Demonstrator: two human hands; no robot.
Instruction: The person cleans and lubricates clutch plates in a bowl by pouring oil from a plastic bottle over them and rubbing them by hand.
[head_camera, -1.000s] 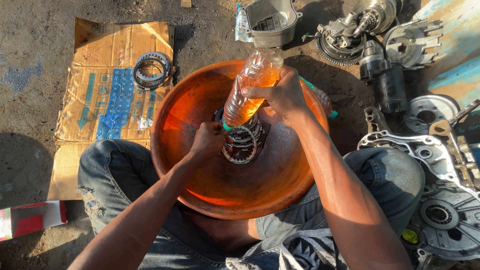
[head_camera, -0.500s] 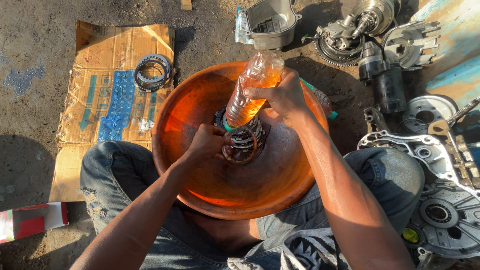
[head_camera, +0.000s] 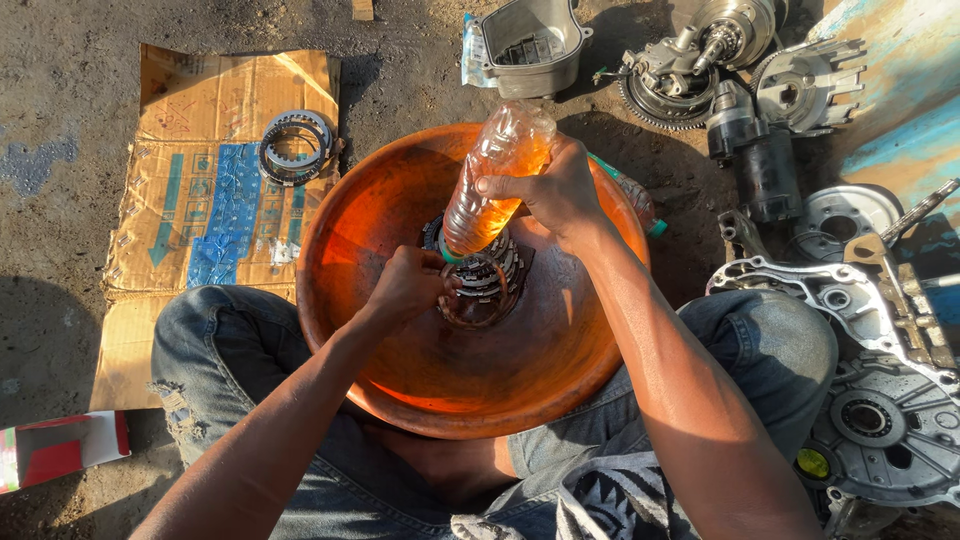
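Note:
A wide orange basin rests between my knees. In its middle lies a stack of toothed metal rings. My left hand grips one ring at the stack's left edge. My right hand holds a clear plastic bottle of amber liquid, tipped neck-down over the stack. The bottle's mouth is right above the rings. Whether liquid is flowing out, I cannot tell.
A flattened cardboard sheet at left carries another toothed ring. A grey metal cover lies beyond the basin. Engine parts and casings crowd the right side. A second bottle lies behind the basin's rim. A red and white box sits at lower left.
The bottle has tipped a little steeper and come lower over the rings. My left hand has shifted slightly on the stack.

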